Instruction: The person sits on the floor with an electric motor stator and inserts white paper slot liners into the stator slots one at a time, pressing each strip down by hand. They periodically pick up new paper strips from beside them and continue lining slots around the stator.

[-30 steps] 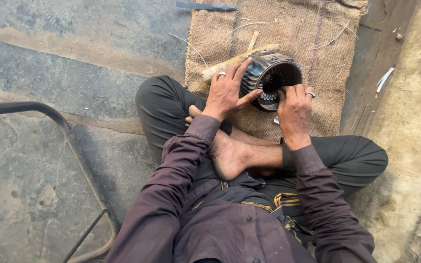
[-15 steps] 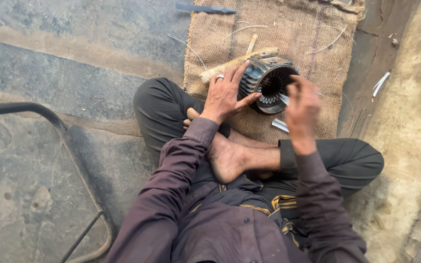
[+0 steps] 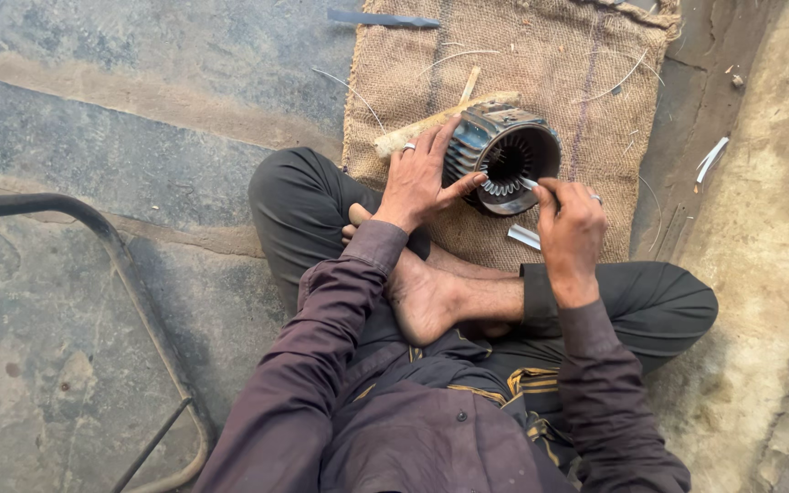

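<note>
A round metal motor stator with toothed slots inside lies tilted on a burlap sack in front of my crossed legs. My left hand grips its left side, thumb at the rim. My right hand pinches a thin white strip at the lower rim of the bore. Another white strip lies on the sack just below the stator.
A wooden stick lies behind the stator. Thin wires are scattered over the sack. A dark flat tool rests at the top. A black metal tube frame curves at the left. White scraps lie on the right.
My right hand lifted off the stator's right side, then came back to the lower rim holding a white strip. The left hand kept its grip on the stator.
</note>
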